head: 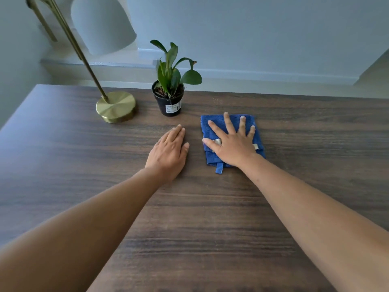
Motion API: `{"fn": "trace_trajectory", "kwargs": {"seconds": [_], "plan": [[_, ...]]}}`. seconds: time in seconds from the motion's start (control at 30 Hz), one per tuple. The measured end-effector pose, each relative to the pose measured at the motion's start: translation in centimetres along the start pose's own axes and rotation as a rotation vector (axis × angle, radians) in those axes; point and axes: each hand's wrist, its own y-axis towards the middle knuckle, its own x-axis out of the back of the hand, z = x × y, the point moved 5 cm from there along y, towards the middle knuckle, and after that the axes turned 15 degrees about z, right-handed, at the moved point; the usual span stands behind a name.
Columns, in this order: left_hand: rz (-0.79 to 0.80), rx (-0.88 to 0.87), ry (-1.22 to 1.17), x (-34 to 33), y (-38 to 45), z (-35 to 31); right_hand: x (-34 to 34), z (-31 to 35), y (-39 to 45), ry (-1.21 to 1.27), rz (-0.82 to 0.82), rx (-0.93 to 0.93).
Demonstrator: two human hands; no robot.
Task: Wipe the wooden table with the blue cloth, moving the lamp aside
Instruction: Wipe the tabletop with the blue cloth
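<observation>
Fingers [227,123] of right hand [233,146] apparently press blue cloth [210,131]

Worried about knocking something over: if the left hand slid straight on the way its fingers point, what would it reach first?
Probably the black plastic pot of the small green plant; the left hand lies flat, fingers aimed near it, though it might pass just right.

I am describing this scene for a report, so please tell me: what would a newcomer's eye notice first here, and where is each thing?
The eye goes first to the blue cloth, folded on the wooden table right of centre, with the right hand pressed flat on it, fingers spread. The left hand rests flat on bare wood just beside the cloth. Behind them, near the far edge, stand a small potted plant and, to its left, a brass lamp with a white shade.
</observation>
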Motion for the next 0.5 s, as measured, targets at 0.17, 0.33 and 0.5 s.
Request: {"fn": "trace_trajectory", "kwargs": {"seconds": [0.17, 0.33, 0.5], "plan": [[-0.002, 0.018, 0.063, -0.1, 3.0, -0.4, 2.3, 1.1, 4.9, 0.055, -0.006, -0.007], [-0.046, 0.025, 0.096, -0.8, 3.2, -0.1, 5.8, 0.8, 11.5, 0.104, -0.033, -0.007], [-0.057, 0.028, 0.112, -0.9, 3.5, 0.0, 7.9, -0.4, 15.2, 0.144, -0.081, -0.026]]}}
